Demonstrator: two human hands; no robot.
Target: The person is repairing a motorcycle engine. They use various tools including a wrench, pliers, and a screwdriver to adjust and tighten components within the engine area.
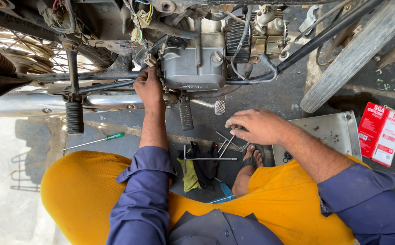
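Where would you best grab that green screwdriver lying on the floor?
Take the screwdriver by its green handle, the thicker end at the right, coming straight down from above. It lies flat on the floor with open ground around it. The thin bare shaft running off to the left gives a poorer hold. The left hand is nearest, though it is up at the engine now.

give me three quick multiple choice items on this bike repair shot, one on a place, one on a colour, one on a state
1. Where does the screwdriver lie?
A. on the ground by the left knee
B. in the metal tray
C. on the engine

2. What colour is the screwdriver's handle?
A. red
B. green
C. yellow

3. What is the right hand doing?
A. resting flat in the metal tray
B. gripping the tyre
C. reaching down over loose wrenches on the ground

Answers: 1 A, it lies on the floor left of the left hand, which is up at the engine. 2 B, the handle is green. 3 C, its fingers curl above the wrenches.
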